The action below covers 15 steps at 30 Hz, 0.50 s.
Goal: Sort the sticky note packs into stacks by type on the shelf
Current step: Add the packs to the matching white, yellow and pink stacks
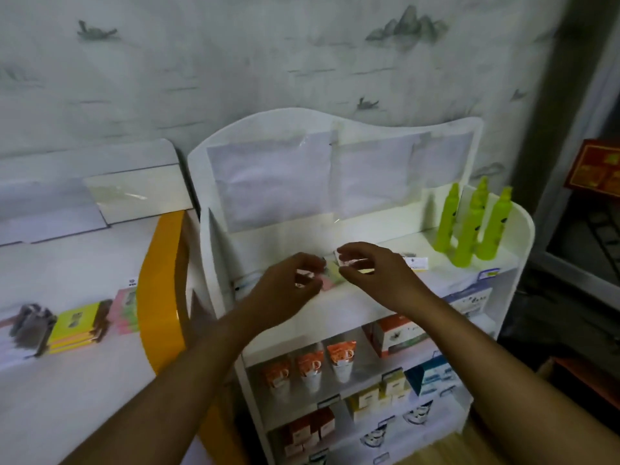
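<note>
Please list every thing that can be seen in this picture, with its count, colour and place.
shelf: one, white, centre
bottles: three, green, top shelf, right
pack: at least one, pink and yellow, top shelf, between the hands
tubes: three, orange and white, second shelf
boxes: several, orange, white, teal, lower shelves
note stack: one, yellow, left counter
pink pack: one, left counter
left hand: one, fingers curled at the pack
right hand: one, pinching a pack

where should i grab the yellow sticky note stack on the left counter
Grip the yellow sticky note stack by its two long side edges, fingers coming down from above. It lies flat, so only the edges give purchase. A dark clip bundle crowds its left side; the near edge looks freer.
</note>
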Each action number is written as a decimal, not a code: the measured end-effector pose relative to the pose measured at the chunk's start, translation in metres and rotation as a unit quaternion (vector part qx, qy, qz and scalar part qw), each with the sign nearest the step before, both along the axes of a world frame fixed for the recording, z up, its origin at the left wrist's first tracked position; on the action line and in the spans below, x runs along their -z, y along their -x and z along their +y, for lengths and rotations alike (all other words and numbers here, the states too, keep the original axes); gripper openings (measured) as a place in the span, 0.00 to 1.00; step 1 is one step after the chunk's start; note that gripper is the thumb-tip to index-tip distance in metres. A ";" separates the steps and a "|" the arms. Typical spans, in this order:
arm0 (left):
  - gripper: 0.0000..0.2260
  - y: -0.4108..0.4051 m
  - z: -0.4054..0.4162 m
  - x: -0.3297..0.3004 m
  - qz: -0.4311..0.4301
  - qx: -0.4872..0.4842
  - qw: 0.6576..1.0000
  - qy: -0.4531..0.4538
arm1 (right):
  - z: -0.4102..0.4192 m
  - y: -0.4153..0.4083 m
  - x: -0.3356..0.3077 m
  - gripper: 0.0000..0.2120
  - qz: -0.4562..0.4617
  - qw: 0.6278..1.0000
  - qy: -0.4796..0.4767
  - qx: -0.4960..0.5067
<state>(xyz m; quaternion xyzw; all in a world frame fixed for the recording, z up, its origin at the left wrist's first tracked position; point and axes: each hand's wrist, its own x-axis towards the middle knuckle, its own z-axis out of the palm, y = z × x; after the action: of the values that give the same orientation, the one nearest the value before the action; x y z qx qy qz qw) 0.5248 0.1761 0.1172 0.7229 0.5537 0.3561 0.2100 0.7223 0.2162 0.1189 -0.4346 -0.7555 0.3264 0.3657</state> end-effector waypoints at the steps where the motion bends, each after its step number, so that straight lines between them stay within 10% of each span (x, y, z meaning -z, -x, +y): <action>1: 0.12 -0.005 0.015 0.006 -0.010 -0.001 1.000 0.002 | 0.012 -0.004 0.005 0.15 -0.007 1.000 0.005 0.002; 15: 0.10 -0.055 0.178 0.080 -0.030 -0.037 0.995 0.090 | 0.174 -0.110 0.056 0.11 -0.082 0.992 0.066 0.074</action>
<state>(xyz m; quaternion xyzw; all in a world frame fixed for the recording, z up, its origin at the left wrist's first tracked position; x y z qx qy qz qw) 0.5794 0.3540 0.0368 0.6690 0.6030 0.3339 0.2779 0.8328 0.3900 0.0625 -0.5381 -0.7252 0.3109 0.2966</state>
